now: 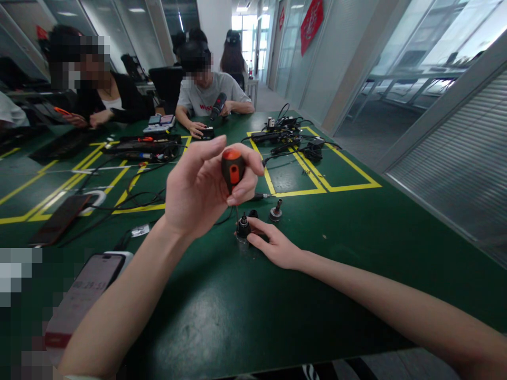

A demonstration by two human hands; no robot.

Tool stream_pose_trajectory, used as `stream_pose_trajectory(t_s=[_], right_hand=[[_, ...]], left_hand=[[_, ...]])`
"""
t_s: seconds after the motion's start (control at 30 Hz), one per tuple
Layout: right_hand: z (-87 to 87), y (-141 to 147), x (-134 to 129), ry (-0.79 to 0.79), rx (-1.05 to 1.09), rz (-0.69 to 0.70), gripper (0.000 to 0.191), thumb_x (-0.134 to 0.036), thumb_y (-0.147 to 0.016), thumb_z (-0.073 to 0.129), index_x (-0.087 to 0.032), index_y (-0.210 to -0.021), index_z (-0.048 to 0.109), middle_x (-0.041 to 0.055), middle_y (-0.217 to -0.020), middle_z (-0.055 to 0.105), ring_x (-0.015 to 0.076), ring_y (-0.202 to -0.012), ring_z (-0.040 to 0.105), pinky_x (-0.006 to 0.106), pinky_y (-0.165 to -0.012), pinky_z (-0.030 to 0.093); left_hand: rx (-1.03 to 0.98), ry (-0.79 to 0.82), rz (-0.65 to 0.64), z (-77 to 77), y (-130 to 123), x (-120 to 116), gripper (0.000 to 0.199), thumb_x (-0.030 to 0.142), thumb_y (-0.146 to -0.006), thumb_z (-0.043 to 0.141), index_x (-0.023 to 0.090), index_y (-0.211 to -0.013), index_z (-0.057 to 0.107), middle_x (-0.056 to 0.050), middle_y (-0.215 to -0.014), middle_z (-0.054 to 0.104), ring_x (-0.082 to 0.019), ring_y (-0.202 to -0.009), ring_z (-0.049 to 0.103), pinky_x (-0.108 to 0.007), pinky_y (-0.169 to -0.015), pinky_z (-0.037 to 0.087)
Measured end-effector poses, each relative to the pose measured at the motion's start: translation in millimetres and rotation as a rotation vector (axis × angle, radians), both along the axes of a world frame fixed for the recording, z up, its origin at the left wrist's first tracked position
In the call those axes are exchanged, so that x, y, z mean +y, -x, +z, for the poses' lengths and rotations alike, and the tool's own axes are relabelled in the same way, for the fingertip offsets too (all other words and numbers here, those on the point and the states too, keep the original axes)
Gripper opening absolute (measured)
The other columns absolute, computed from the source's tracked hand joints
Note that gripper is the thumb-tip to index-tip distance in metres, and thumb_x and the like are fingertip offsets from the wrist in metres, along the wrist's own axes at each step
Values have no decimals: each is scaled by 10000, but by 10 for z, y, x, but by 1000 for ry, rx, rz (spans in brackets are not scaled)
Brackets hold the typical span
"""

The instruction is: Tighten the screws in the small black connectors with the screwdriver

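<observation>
My left hand (198, 190) is raised over the table, its fingers wrapped round the black and orange handle of a screwdriver (232, 170). The thin shaft points down toward a small black cylindrical part (243, 227); whether the tip touches anything is hard to make out. That part stands upright on the green table, and my right hand (277, 245) grips its side with thumb and fingers. Just behind it sits a small dark round piece (252, 214). A metal piece with an upright stem (276, 211) stands a little farther back, to the right.
A phone (91, 295) lies at the near left, another (61, 219) beyond it. Black cables (285, 137) and adapters lie inside yellow tape marks at the back. Across the table, a person (214, 89) holds a dark power tool; another sits at the left.
</observation>
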State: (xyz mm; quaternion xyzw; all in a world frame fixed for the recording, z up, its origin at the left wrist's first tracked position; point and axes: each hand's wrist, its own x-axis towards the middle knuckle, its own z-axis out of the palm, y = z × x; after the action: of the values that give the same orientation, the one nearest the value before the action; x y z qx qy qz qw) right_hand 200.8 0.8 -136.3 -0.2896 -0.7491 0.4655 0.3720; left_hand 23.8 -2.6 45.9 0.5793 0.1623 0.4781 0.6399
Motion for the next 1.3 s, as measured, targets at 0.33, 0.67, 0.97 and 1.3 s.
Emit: stream_pose_trajectory(t_s=[0.33, 0.67, 0.97, 1.3], right_hand=[[4, -5, 12, 6, 5, 21, 502, -433, -1037, 559, -152, -1450, 601, 114, -1137, 780, 244, -1020, 745, 403, -956, 605], [34, -10, -6, 8, -1, 15, 485, -416, -1035, 568, -166, -1448, 610, 117, -1183, 774, 253, -1059, 739, 428, -1000, 589], [28, -5, -1, 17, 1, 26, 503, -442, -1041, 565, -160, -1457, 604, 119, -1180, 774, 254, -1067, 740, 412, -995, 588], [9, -9, -2, 7, 4, 12, 497, -441, -1040, 570, -165, -1452, 611, 121, -1188, 776, 254, -1073, 744, 422, -1003, 591]], left_hand=[[11, -15, 11, -43, -10, 1, 285, 392, -886, 716, 181, -833, 531, 41, -624, 552, -78, -508, 472, -218, -503, 369], [-7, 3, 19, -29, -7, 16, 342, 456, -903, 659, 149, -761, 612, 7, -604, 528, -103, -543, 490, -241, -523, 399], [-8, -35, -8, -23, -4, -3, 329, 463, -909, 668, 138, -938, 630, 25, -588, 559, -83, -466, 432, -233, -464, 325], [-20, 15, 14, -20, -12, -9, 269, 391, -866, 702, 164, -824, 565, 22, -644, 559, -90, -529, 519, -226, -525, 417]])
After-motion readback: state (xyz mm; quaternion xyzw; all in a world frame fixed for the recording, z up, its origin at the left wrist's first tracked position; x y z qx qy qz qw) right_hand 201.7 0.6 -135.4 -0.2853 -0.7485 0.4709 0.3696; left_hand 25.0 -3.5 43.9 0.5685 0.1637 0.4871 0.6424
